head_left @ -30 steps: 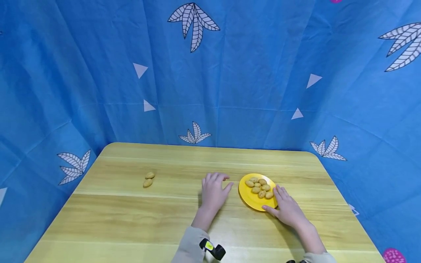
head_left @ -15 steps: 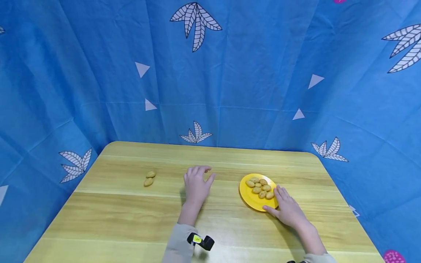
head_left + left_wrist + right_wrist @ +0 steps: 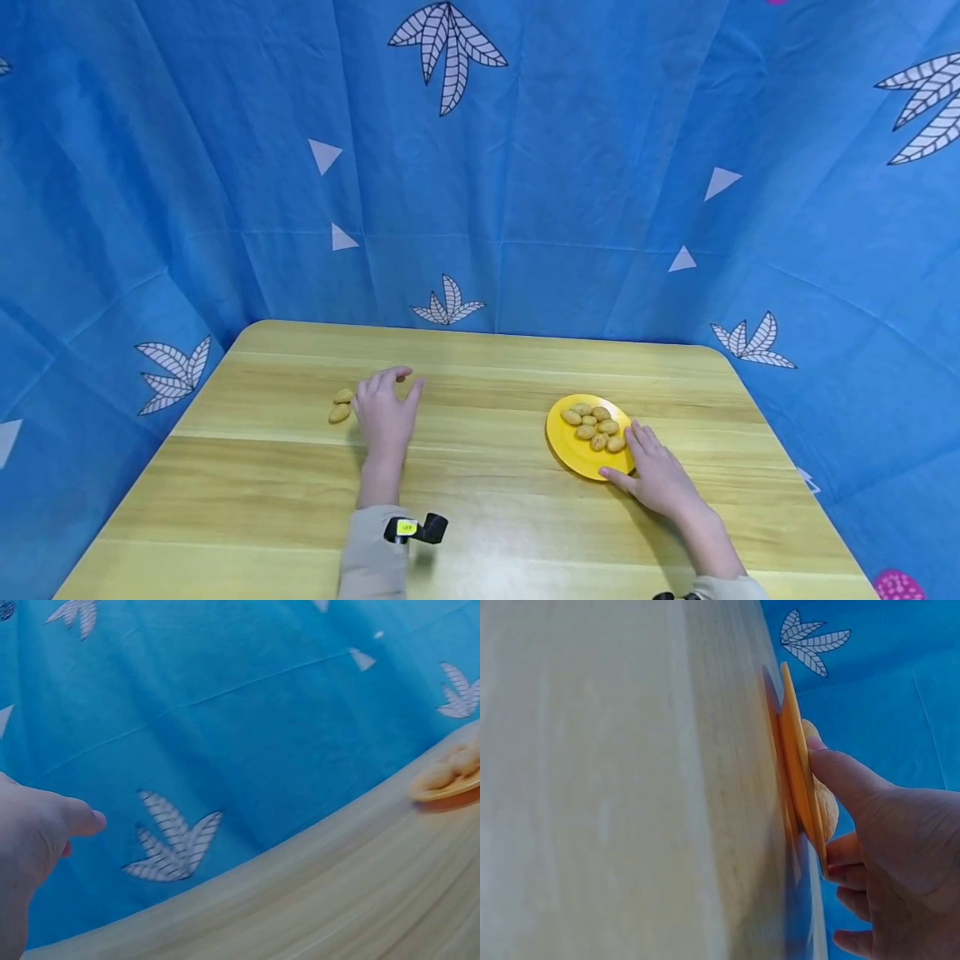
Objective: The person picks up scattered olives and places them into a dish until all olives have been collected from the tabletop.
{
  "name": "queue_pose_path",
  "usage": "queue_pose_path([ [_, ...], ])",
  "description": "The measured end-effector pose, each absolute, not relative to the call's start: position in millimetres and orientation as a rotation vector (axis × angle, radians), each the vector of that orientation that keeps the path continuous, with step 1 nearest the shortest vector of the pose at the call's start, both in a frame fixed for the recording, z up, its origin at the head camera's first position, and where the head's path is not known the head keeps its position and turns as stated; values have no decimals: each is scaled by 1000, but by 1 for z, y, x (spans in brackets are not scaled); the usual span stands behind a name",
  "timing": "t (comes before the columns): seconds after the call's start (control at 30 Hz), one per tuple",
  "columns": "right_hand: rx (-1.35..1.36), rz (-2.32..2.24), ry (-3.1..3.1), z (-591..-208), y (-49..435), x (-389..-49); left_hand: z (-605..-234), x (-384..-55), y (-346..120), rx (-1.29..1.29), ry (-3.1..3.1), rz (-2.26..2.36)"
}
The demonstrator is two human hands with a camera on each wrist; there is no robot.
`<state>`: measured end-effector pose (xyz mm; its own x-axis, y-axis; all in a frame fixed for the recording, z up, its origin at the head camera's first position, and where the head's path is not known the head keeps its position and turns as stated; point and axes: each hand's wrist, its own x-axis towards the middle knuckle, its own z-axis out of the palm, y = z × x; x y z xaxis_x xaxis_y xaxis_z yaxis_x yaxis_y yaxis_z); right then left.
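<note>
A yellow plate holds several small yellow-brown potatoes. Beside its right rim lies my right hand, fingers extended and touching the edge; in the right wrist view the thumb rests on the rim. My left hand hovers over the table's left half, its fingers loosely bent and nothing seen in them. Just left of it, two more potatoes lie close together on the wood. Only part of the left hand, with the thumb, shows in the left wrist view.
The light wooden table spans the lower view, with rounded far corners. Behind and at both sides hangs a blue cloth printed with white leaves and triangles. A black strap device sits on the left sleeve.
My left hand has moved left, away from the plate and up to the two loose potatoes. My right hand and the plate have stayed in place.
</note>
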<state>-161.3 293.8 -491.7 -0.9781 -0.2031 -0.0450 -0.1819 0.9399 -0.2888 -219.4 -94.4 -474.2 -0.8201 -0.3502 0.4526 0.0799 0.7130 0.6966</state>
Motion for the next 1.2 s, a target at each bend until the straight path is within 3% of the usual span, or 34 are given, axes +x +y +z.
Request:
queue_pose_path([
  [0.53, -294, -396, 3037, -493, 293, -160, -484, -210, -157, 438, -2240, -987],
  [1.2, -289, -398, 3040, -493, 292, -160, -506, -198, -202, 617, -2457, -995],
])
